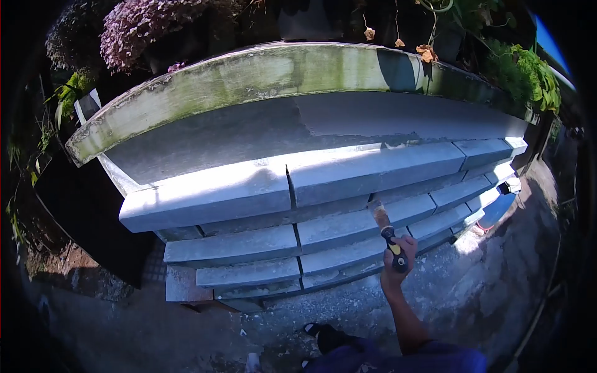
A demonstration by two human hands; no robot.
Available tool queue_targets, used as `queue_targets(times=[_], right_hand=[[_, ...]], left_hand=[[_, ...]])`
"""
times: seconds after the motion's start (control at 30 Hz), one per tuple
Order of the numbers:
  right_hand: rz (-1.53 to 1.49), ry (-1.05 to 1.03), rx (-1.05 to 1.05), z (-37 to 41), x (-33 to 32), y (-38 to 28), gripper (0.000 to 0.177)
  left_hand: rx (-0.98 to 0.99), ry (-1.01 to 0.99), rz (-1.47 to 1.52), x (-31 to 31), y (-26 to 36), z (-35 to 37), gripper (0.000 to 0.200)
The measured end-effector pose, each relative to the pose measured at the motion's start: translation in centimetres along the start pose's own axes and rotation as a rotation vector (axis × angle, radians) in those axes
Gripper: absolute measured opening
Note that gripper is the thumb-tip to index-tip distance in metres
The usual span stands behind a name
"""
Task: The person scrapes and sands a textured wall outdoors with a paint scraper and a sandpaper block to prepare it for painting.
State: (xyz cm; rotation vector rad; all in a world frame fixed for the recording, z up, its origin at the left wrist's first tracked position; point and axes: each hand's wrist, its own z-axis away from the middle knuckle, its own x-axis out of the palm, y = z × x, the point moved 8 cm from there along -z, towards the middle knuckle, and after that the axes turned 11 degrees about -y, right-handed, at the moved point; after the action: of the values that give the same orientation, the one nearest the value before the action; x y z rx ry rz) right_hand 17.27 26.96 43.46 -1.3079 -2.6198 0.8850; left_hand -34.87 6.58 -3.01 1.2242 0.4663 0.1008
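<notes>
My right hand (401, 252) is closed around the black and yellow handle of a putty knife (388, 231). Its worn blade (377, 211) points up and away from me, overlapping the edge of a pale stepped block (336, 231) in this view. Stacked ledges of whitish-grey blocks, with dark vertical gaps between them, run across the middle. The top ledge (379, 171) is partly lit by bright sun. My left hand is out of view.
A mossy concrete rim (249, 81) curves above the ledges, with pink-leaved plants (134, 31) and hanging dry leaves behind it. Pale crumbs litter the ground (336, 308). A blue container (497, 211) stands at the right end. My foot (313, 329) is near the bottom.
</notes>
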Motion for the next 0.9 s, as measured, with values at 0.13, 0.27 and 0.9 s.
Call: queue_targets(times=[0.13, 0.27, 0.9], right_hand=[[-0.564, 0.136, 0.793, 9.0, -3.1, 5.3, 0.023], [-1.084, 0.326, 1.440, 21.7, -4.3, 11.4, 0.020], [-0.945, -0.783, 1.319, 20.8, 1.6, 3.7, 0.020]], left_hand=[[-0.043, -0.021, -0.111, -0.3, 1.1, -0.6, 0.044], [-0.033, -0.039, -0.175, 0.4, 3.2, -0.7, 0.044], [-0.081, -0.089, -0.276, 7.1, 6.7, -0.3, 0.043]])
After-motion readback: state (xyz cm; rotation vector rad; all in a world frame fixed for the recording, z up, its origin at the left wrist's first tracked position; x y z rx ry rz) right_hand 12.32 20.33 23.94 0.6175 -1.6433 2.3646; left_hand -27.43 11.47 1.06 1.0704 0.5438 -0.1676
